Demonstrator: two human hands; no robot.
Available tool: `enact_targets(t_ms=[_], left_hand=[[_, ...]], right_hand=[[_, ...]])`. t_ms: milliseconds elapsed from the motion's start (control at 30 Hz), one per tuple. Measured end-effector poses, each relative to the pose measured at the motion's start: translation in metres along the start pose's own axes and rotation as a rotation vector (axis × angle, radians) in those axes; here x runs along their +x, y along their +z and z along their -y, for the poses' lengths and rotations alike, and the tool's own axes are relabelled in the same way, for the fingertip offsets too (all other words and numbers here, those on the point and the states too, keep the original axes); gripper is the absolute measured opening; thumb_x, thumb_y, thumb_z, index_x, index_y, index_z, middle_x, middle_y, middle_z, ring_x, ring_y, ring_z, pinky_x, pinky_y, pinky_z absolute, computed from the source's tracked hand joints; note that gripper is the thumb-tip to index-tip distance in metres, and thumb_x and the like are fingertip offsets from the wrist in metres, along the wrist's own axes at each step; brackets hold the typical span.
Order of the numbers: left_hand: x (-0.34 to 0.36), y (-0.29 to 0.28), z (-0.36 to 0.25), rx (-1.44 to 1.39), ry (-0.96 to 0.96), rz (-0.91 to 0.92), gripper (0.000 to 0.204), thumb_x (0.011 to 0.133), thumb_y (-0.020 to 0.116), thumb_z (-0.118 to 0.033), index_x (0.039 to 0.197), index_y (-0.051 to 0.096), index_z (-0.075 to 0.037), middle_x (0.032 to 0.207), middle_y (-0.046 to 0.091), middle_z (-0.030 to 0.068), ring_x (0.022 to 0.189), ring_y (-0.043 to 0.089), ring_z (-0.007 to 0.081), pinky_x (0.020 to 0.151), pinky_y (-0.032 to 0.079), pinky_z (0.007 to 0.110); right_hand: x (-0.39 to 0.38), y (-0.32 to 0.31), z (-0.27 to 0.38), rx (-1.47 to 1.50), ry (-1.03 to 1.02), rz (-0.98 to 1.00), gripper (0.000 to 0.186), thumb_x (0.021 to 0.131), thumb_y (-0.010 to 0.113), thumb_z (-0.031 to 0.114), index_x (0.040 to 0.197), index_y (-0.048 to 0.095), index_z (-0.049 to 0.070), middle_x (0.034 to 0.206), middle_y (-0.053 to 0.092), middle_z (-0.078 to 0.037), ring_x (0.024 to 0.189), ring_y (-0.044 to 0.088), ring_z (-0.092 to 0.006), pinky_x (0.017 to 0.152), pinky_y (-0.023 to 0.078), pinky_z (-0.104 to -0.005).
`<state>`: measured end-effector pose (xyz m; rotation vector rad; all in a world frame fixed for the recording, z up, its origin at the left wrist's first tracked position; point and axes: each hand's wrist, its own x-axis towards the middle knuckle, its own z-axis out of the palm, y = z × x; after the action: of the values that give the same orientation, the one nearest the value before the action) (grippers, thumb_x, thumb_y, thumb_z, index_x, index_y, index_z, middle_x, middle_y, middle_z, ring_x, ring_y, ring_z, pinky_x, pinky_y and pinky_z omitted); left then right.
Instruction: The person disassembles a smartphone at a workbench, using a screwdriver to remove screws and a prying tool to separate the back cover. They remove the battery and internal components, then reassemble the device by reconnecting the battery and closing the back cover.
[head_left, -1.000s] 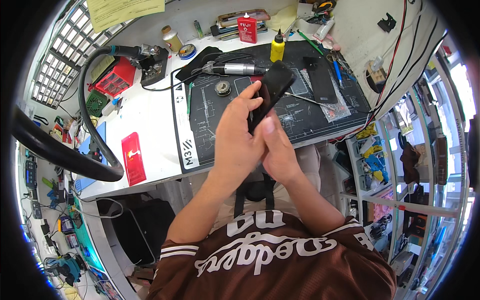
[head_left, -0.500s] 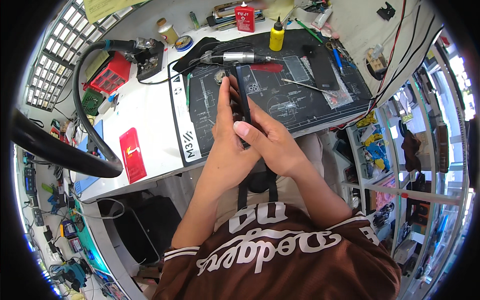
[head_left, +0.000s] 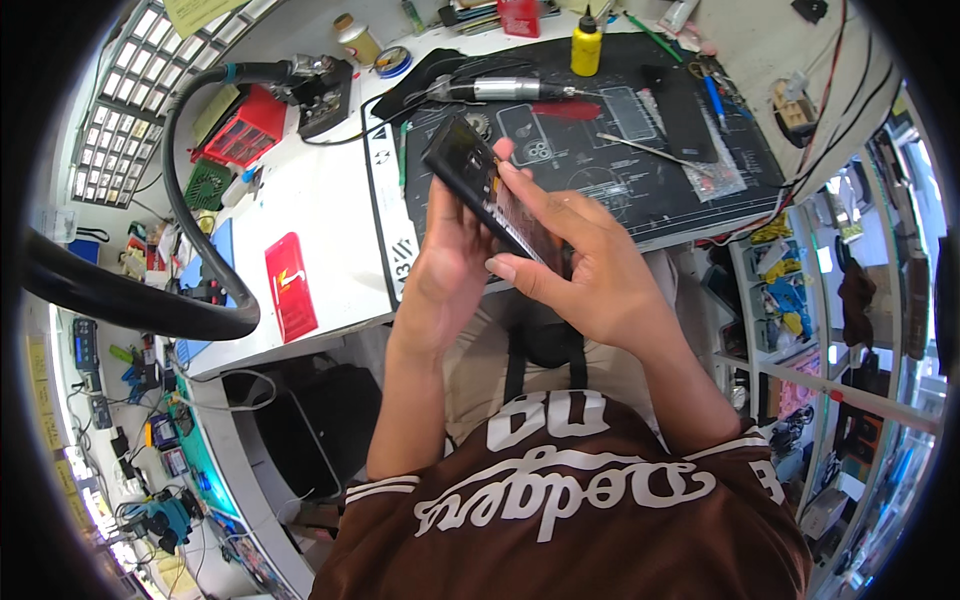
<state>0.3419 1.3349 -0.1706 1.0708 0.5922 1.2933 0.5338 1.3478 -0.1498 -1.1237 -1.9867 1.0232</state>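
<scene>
Above the bench's front edge I hold a black smartphone point(head_left: 478, 180), tilted, its long edge running from upper left to lower right. Small pale and orange patches show on its dark face; I cannot tell whether they are inner parts or reflections. My left hand point(head_left: 445, 265) supports the phone from below and its left side, its fingers partly hidden behind it. My right hand point(head_left: 590, 250) grips its right and lower edges, thumb near the bottom corner and fingers along the far side. Beneath lies a black printed work mat point(head_left: 590, 185).
On the mat lie a silver rotary tool point(head_left: 490, 90), a metal pry tool point(head_left: 650, 150), a dark phone panel point(head_left: 690, 125) and a yellow bottle point(head_left: 586, 50). A red packet point(head_left: 291, 288) rests at the left. A thick black hose point(head_left: 180, 200) arches over the bench's left side.
The phone has turned from edge-on to tilted, so its face shows. My right fingers have moved onto its far side, and my left palm has opened upward under it. The view has shifted slightly.
</scene>
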Motion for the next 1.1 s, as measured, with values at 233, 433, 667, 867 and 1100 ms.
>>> enact_targets(t_ms=[233, 433, 667, 867, 1100], left_hand=[[0.021, 0.018, 0.016, -0.498, 0.208, -0.266, 0.106, 0.097, 0.033, -0.089, 0.168, 0.032, -0.01, 0.13, 0.062, 0.0129, 0.13, 0.062, 0.0314, 0.112, 0.053, 0.049], [0.024, 0.008, 0.014, -0.554, 0.211, -0.209, 0.113, 0.088, 0.039, -0.098, 0.16, 0.046, -0.012, 0.114, 0.058, 0.0066, 0.109, 0.056, 0.0262, 0.103, 0.051, 0.044], [0.031, 0.019, 0.009, -0.455, 0.219, -0.304, 0.105, 0.094, 0.032, -0.093, 0.161, 0.043, -0.012, 0.109, 0.063, 0.0056, 0.098, 0.064, 0.0217, 0.095, 0.056, 0.038], [0.036, 0.016, 0.009, -0.402, 0.208, -0.344, 0.108, 0.092, 0.036, -0.094, 0.16, 0.043, -0.011, 0.108, 0.063, 0.0056, 0.097, 0.064, 0.0209, 0.094, 0.056, 0.037], [0.036, 0.001, 0.0, -0.567, 0.156, -0.268, 0.108, 0.089, 0.045, -0.095, 0.154, 0.049, -0.009, 0.112, 0.061, 0.0066, 0.102, 0.061, 0.0238, 0.098, 0.052, 0.043]], right_hand=[[-0.009, 0.021, -0.002, -0.229, -0.175, -0.152, 0.075, 0.082, 0.091, 0.033, 0.152, 0.066, 0.024, 0.137, 0.061, -0.013, 0.119, 0.058, -0.0343, 0.102, 0.051, -0.0442], [-0.001, 0.007, 0.007, -0.048, -0.318, -0.209, 0.045, 0.084, 0.089, 0.016, 0.128, 0.08, 0.016, 0.127, 0.068, -0.008, 0.112, 0.062, -0.0283, 0.096, 0.052, -0.0396], [0.014, 0.009, 0.017, 0.03, -0.415, -0.238, 0.028, 0.083, 0.085, -0.002, 0.108, 0.082, 0.007, 0.102, 0.074, -0.005, 0.089, 0.07, -0.0234, 0.079, 0.056, -0.0334], [0.021, 0.003, 0.022, 0.01, -0.435, -0.205, 0.022, 0.082, 0.083, -0.006, 0.101, 0.078, 0.004, 0.098, 0.076, -0.007, 0.086, 0.069, -0.021, 0.075, 0.055, -0.0326], [0.016, -0.023, 0.009, 0.909, 0.121, -0.092, 0.009, 0.098, 0.054, 0.011, 0.091, 0.057, 0.005, 0.081, 0.056, -0.005, 0.073, 0.053, -0.0151, 0.067, 0.044, -0.028]])
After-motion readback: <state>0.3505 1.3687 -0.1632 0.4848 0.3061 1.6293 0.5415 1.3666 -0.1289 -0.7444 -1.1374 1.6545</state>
